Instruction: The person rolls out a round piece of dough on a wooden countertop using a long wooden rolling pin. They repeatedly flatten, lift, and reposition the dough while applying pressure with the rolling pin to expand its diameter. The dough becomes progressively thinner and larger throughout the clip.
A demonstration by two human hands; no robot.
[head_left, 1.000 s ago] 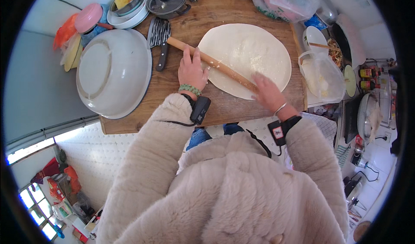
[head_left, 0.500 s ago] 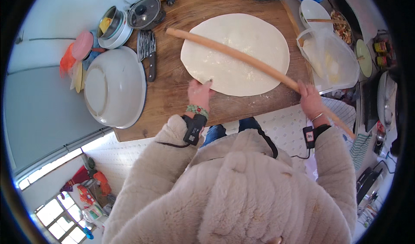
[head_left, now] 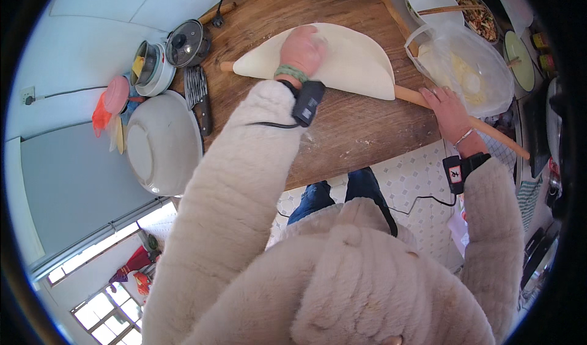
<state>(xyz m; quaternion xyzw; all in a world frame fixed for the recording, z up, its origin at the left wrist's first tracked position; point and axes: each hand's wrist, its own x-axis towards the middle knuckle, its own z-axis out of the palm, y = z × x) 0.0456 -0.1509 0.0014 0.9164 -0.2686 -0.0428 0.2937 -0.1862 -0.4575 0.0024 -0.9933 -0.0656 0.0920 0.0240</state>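
A pale dough sheet [head_left: 358, 61] lies folded over a long wooden rolling pin [head_left: 501, 138] on the wooden board. It makes a half-round, with the fold along the pin on the near side. My left hand [head_left: 302, 53] reaches over the pin onto the upper layer of dough; its fingers are smeared by motion and partly hidden. At the right, past the dough's edge, my right hand [head_left: 449, 111] grips the pin. The pin's other tip pokes out at the left of the dough.
Left of the dough lie a cleaver [head_left: 197, 97] and a large upturned basin [head_left: 162, 143]. Behind them stand a glass-lidded pot [head_left: 186, 42] and stacked bowls [head_left: 150, 70]. To the right are a plastic bag [head_left: 483, 79], a white bowl [head_left: 433, 3] with chopsticks and a dish of chopped food [head_left: 478, 18].
The dough's near part has gone up and over the pin, so the full round is now a half-round. My left hand moved forward from the near edge; my right hand still holds the pin.
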